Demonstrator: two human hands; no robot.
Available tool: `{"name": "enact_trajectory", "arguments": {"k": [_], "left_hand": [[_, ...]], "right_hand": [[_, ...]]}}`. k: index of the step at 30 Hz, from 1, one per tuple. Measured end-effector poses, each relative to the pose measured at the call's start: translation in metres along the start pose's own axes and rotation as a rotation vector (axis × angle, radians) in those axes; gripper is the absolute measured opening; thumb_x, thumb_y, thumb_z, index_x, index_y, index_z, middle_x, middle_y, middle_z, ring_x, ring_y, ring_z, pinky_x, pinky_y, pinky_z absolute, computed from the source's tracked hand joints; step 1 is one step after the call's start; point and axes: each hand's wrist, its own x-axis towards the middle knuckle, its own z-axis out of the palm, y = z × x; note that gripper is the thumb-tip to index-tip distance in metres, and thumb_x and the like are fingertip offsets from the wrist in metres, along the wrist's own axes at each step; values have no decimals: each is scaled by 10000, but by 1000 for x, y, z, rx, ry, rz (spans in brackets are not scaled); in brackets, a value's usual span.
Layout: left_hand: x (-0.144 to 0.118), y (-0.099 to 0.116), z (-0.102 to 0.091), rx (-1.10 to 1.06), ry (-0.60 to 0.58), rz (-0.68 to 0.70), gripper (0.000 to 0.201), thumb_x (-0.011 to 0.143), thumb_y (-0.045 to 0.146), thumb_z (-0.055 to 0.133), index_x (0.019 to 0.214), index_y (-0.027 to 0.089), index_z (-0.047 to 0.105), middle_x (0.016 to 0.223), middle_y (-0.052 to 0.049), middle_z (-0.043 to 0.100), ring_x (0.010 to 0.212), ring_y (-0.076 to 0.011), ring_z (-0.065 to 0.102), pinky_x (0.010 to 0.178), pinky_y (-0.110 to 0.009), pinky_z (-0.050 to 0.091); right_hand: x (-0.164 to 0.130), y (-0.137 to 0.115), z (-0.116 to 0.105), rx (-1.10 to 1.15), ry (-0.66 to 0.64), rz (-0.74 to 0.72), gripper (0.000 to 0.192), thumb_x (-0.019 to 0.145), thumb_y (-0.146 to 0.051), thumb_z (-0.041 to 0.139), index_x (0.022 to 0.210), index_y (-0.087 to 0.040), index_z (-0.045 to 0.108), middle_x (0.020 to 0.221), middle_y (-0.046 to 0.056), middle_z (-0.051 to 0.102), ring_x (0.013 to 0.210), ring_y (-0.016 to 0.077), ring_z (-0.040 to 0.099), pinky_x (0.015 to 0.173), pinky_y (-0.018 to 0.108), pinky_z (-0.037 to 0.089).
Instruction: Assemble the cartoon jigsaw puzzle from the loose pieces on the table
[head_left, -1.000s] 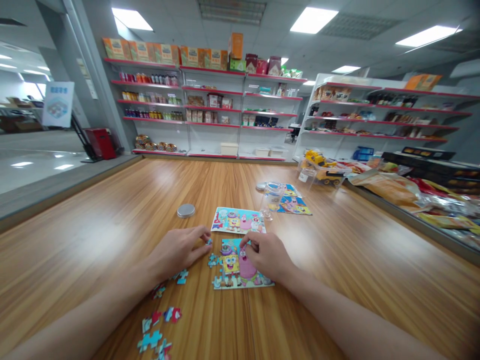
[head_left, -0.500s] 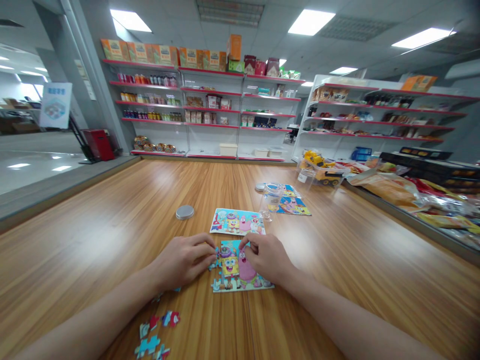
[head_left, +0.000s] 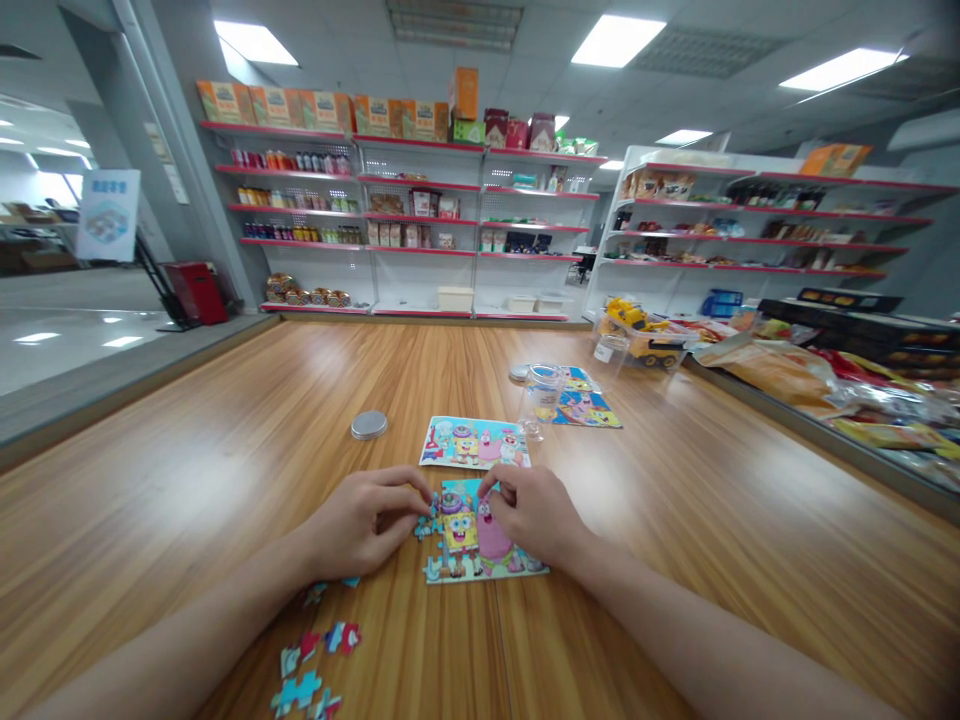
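Note:
A partly joined jigsaw puzzle [head_left: 460,535] with cartoon figures lies flat on the table before me, its left edge ragged. My left hand [head_left: 364,525] is at that edge, index finger and thumb curved around a small blue jigsaw piece [head_left: 427,524]. Whether this piece is locked into the puzzle I cannot tell. My right hand [head_left: 536,512] rests on the puzzle's upper right, fingers bent and pressed down, hiding that part. Just beyond lies a picture card [head_left: 471,447] with the same figures. Several loose jigsaw pieces [head_left: 298,690] are near my left forearm, some partly hidden.
A round metal lid [head_left: 369,425] lies left of the card. Right of it stand a clear plastic jar [head_left: 541,395] and another picture sheet [head_left: 589,410]. Farther right is a clear bin with yellow toy trucks [head_left: 651,350]. Stocked shelves [head_left: 420,220] line the back.
My left index finger and thumb have parted slightly, showing more of the blue piece at the puzzle's left edge. My right hand stays in place on the puzzle.

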Motion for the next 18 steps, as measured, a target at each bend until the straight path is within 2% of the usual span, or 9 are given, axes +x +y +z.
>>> {"name": "enact_trajectory", "arguments": {"k": [5,10,18], "left_hand": [[1,0,0,29,9,17,220,863,119,497,960,193,679,1075,-58,629,722,-107,609,629,-230,486],[2,1,0,53,7,50,250,864,102,480,992,198,672,1058,-53,644,903,-146,634,768,-262,510],[3,3,-1,81,8,47,245,871,130,487,985,198,692,1056,-67,652,869,-150,649,762,-255,527]], "right_hand": [[0,1,1,-2,1,-4,246,721,-127,515,821,-215,721,526,-27,544,489,105,434,514,219,248],[0,2,2,9,0,-11,236,725,-131,525,827,-213,721,525,-32,547,485,102,435,514,219,249],[0,3,2,18,-8,-14,232,741,-138,527,848,-205,721,535,-30,553,488,101,440,511,215,254]]}}
